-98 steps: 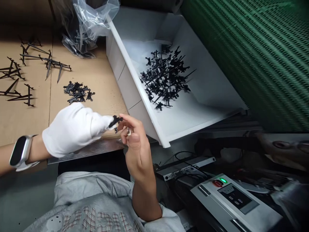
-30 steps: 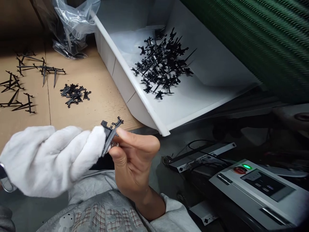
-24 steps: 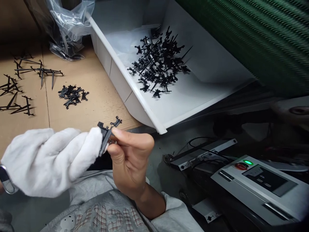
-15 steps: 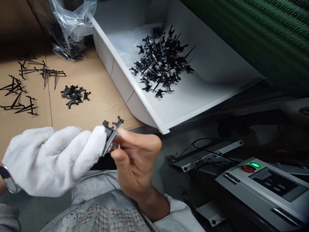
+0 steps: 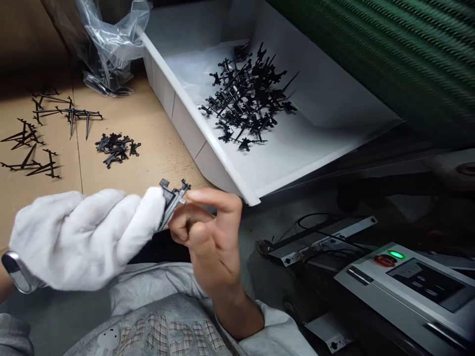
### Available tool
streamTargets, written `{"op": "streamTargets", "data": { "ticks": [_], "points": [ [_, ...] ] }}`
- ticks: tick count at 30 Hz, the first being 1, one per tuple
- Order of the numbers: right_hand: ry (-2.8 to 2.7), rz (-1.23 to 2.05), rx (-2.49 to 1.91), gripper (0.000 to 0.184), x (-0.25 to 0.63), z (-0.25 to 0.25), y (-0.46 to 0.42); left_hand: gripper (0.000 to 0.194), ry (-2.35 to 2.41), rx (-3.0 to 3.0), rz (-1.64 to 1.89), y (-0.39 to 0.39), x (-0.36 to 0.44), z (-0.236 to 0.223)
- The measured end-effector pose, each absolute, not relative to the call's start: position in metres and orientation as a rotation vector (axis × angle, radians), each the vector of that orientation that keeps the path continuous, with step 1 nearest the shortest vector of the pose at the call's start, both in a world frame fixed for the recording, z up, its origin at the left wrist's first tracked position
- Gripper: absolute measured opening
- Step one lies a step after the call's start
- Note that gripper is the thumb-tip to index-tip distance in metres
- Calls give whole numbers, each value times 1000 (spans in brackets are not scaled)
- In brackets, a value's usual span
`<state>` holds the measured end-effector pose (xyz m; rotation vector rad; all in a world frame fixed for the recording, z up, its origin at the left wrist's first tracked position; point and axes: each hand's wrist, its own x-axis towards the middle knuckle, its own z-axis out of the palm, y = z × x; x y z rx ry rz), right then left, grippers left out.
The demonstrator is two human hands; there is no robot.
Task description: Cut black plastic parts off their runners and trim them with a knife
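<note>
My left hand (image 5: 85,237) wears a white glove and pinches a small black plastic part (image 5: 171,197) at its fingertips. My bare right hand (image 5: 208,232) meets it from the right, thumb and fingers closed on the same part. Both hands hover over the near edge of the cardboard sheet (image 5: 148,123), just in front of my chest. A small heap of separated black pieces (image 5: 116,147) lies on the cardboard beyond my left hand.
A white tray (image 5: 208,143) holds a tangle of black moulded parts (image 5: 250,99). Long black sprues (image 5: 44,128) lie at the left. A clear plastic bag (image 5: 111,39) sits at the back. A control box with green and red buttons (image 5: 408,282) is at lower right.
My right hand's fingers have shifted on the part, the index finger now stretched over it. Compared with the earliest frame, both hands have come nearer and lower in view.
</note>
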<state>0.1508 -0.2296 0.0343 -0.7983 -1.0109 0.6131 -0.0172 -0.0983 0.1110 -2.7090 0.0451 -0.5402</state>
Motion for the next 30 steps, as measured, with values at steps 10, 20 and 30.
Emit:
{"op": "streamTargets", "data": {
  "ticks": [10, 20, 30],
  "points": [
    [-703, 1168, -612, 23, 161, 33, -227, 21, 28, -2636, -639, -110, 3, 119],
    [-550, 1266, -620, 20, 163, 49, -229, 30, -74, -2694, -752, -117, -1, 104],
    [-428, 1228, -776, 35, 164, 58, -229, 25, -384, -3696, -718, -93, 32, 90]
  ]
}}
